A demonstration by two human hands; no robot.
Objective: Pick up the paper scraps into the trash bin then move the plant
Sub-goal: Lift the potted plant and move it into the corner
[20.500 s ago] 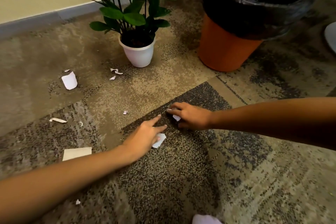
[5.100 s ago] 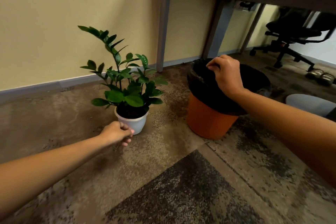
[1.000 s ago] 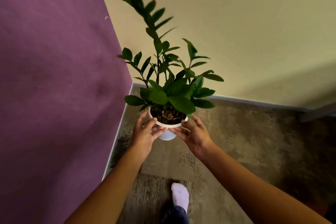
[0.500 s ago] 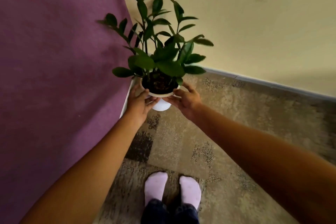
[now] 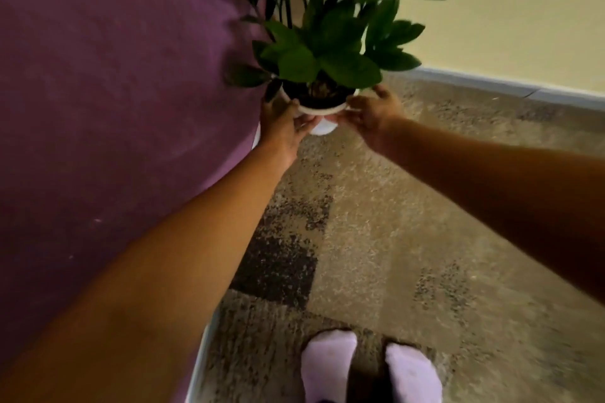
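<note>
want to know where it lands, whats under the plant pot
Patterned carpet lies below the white pot, beside the purple wall. The left hand and right hand grip its rim, hiding its sides; whether its base touches the carpet is unclear.

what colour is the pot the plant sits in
White: the small round plastic pot shows best in the head view, below the dark green leaves.

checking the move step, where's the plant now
Upper centre of the head view: the plant is held between the left hand and right hand, beside the purple wall.
</note>
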